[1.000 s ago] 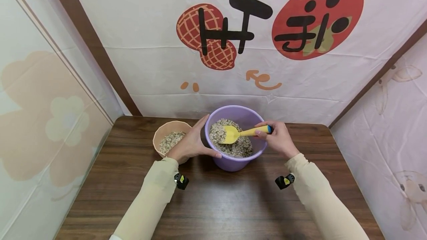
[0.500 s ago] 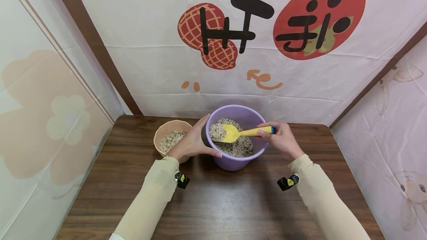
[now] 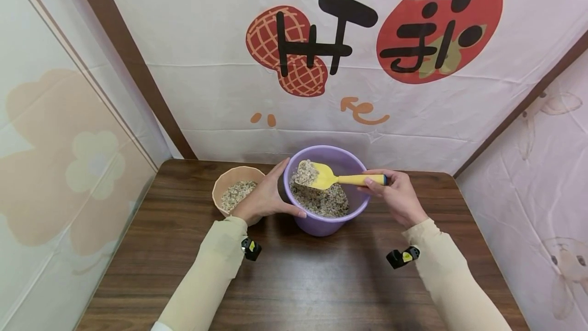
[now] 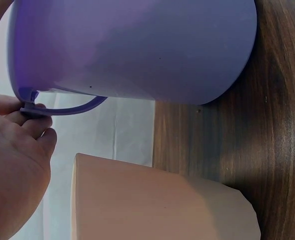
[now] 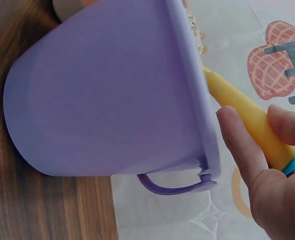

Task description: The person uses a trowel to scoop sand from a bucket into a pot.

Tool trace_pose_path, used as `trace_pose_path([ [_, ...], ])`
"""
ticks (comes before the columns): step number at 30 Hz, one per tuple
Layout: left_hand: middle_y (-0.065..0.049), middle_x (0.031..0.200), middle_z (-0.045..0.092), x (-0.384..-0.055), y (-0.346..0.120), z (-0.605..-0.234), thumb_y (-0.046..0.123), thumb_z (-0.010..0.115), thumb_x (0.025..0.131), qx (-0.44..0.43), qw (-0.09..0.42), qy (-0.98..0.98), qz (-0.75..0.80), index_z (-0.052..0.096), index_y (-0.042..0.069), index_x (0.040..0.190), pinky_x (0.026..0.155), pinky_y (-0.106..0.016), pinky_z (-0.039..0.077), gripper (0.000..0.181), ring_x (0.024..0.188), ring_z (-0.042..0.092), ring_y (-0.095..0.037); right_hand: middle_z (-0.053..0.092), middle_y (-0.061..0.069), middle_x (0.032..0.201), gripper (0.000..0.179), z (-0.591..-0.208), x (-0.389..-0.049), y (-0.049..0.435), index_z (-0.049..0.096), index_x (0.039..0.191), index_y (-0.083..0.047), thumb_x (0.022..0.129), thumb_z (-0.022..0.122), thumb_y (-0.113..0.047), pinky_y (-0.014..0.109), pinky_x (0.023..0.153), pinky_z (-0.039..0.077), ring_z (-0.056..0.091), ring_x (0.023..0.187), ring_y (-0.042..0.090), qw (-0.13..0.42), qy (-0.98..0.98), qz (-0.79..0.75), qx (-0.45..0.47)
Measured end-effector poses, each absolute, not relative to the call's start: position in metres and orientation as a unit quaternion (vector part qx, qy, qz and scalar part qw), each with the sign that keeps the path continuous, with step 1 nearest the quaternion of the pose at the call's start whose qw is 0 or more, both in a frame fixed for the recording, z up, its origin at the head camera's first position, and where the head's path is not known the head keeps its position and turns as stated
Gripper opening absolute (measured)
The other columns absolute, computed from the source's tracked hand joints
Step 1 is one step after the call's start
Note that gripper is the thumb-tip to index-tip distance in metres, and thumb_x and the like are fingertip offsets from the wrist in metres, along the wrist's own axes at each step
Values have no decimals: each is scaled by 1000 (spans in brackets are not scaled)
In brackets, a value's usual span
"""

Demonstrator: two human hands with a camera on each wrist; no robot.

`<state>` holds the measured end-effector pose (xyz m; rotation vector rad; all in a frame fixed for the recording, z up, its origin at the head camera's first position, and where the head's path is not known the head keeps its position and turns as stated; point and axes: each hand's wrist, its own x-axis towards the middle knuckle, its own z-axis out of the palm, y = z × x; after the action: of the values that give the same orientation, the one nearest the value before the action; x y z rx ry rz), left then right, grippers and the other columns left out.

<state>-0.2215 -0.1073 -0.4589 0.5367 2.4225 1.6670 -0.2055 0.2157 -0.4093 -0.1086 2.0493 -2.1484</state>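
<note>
A purple bucket, partly filled with greyish flakes, stands on the table. My left hand holds the bucket at its left side, thumb along the front rim. In the left wrist view, its fingers curl at the rim where the bucket's handle joins. My right hand grips a yellow scoop by its blue-ended grip. Flakes heap on the scoop's blade, which is over the bucket's opening. The right wrist view shows thumb and fingers around the scoop's grip.
A peach faceted bowl with similar flakes inside stands left of the bucket, partly behind my left wrist. The dark wooden table meets a white printed cloth wall at the back. More printed cloth hangs on both sides.
My right hand has moved right and a little lower in view. The loaded scoop has come up off the flakes in the bucket. My left hand and the bucket stay put.
</note>
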Motion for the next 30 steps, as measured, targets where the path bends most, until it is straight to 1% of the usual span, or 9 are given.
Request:
trace_pose_path([
  [4,6,164,24,-221,-107,-460,41,105,44,173,79,809,556,22,25,163,121,-45,20,147,148,24,-15,58,22,117,41,-405,-203,218,48,130,26,99,62,3,39,93,55,74,95,27,74,677,-731,-40],
  [9,5,165,23,-221,-107,-461,40,105,43,168,81,808,559,21,24,163,121,-44,19,147,149,22,-14,60,22,116,43,-400,-199,221,49,129,25,98,65,0,40,93,55,74,97,28,70,668,-739,-47],
  [16,5,165,23,-221,-107,-461,41,105,42,164,80,810,557,21,25,163,122,-44,18,148,148,22,-13,62,18,114,48,-394,-193,227,47,132,25,98,66,-3,39,91,55,74,96,28,64,671,-737,-45],
  [23,3,166,23,-221,-107,-460,40,105,43,166,77,813,553,21,23,164,122,-46,18,148,149,22,-16,64,13,112,39,-397,-191,231,54,127,21,98,66,-3,41,93,54,74,94,26,59,686,-725,-38],
  [26,2,166,22,-221,-107,-460,39,106,44,167,76,814,552,21,23,164,122,-47,17,148,150,21,-17,66,12,110,39,-399,-190,232,53,127,21,99,65,-3,42,95,53,74,94,25,61,692,-719,-40],
  [30,1,166,21,-220,-108,-459,38,106,44,166,78,813,553,21,24,164,122,-46,17,148,150,21,-17,66,13,110,43,-399,-189,232,48,129,25,100,63,-2,45,96,51,74,95,26,62,689,-721,-44],
])
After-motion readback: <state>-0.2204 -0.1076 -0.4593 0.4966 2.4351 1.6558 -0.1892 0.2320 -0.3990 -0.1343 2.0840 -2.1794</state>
